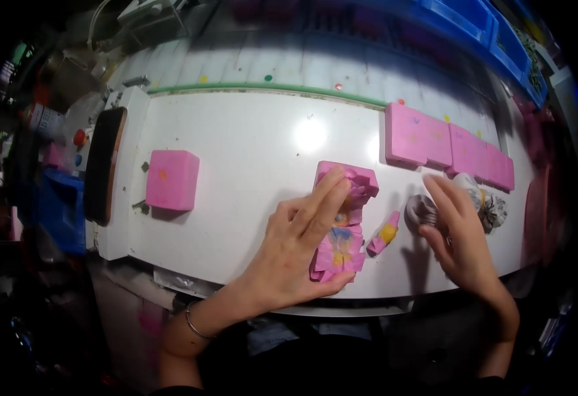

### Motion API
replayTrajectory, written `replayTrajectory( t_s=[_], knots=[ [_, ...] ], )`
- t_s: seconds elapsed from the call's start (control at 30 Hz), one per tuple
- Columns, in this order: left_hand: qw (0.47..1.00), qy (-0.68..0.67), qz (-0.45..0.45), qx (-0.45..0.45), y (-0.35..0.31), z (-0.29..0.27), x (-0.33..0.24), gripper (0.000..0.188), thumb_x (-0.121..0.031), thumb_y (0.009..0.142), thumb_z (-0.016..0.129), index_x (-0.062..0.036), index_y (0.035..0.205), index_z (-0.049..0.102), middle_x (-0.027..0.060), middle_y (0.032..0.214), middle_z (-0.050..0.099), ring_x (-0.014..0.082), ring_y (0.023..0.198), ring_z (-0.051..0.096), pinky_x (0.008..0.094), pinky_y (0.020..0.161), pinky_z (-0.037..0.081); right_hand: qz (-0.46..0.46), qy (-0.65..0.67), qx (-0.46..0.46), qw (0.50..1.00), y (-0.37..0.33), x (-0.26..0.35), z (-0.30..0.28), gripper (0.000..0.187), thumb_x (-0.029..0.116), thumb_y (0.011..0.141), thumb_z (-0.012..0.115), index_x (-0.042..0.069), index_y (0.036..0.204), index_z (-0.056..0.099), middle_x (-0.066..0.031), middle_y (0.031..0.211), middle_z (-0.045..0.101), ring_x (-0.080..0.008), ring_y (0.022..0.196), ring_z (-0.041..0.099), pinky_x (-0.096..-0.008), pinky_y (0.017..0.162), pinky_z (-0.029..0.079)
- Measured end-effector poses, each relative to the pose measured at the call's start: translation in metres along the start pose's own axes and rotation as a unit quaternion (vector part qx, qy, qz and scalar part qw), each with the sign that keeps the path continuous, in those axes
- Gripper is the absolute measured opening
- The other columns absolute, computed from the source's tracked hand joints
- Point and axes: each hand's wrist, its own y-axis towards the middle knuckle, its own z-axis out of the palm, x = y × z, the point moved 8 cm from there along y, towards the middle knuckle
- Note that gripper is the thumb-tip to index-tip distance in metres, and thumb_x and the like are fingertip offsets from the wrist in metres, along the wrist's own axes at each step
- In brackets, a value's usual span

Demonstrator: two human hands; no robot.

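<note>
My left hand point(295, 241) spans a pink block point(342, 257) with a ragged, hollowed middle stained blue and yellow. Its fingers press on the far part and the thumb holds the near edge. Just right of the block lies a small pink piece with a yellow patch point(386, 234). My right hand point(457, 228) hovers over the right of the table, fingers apart and slightly blurred, holding nothing visible. Beside its fingertips is a round grey ridged object point(421, 211), partly hidden. Behind that hand sits a whitish bundle point(493, 210), its kind unclear.
On the white table point(236, 145), a pink block point(172, 179) stands at left, near a dark phone point(106, 165). Several pink blocks point(417, 135) line the far right. Beyond the green edge strip point(262, 87) is a pale slatted surface with coloured dots. Blue bins point(467, 26) stand at upper right.
</note>
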Motion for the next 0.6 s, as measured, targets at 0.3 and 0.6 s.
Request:
replayTrajectory(
  t_s=[0.3, 0.6],
  knots=[
    [1.000, 0.005, 0.003, -0.005, 0.005, -0.007, 0.001, 0.097, -0.026, 0.072, 0.068, -0.0015, 0.148, 0.014, 0.0244, 0.151, 0.019, 0.0392, 0.133, 0.031, 0.0429, 0.108, 0.025, -0.059, 0.008, -0.055, 0.997, -0.022, 0.028, 0.032, 0.065, 0.007, 0.069, 0.076, -0.007, 0.126, 0.049, -0.0224, 0.118, 0.053, -0.0366, 0.100, 0.057, -0.0398, 0.084, 0.049],
    [0.995, -0.068, 0.027, -0.061, 0.014, -0.013, -0.004, 0.075, -0.013, 0.076, 0.060, -0.0031, 0.144, 0.030, 0.0182, 0.144, 0.038, 0.0318, 0.113, 0.048, 0.0394, 0.098, 0.033, -0.066, 0.052, -0.066, 0.994, -0.013, 0.025, 0.041, 0.066, 0.004, 0.067, 0.076, -0.006, 0.125, 0.048, -0.0206, 0.119, 0.051, -0.0343, 0.099, 0.056, -0.0389, 0.083, 0.049]
  ],
)
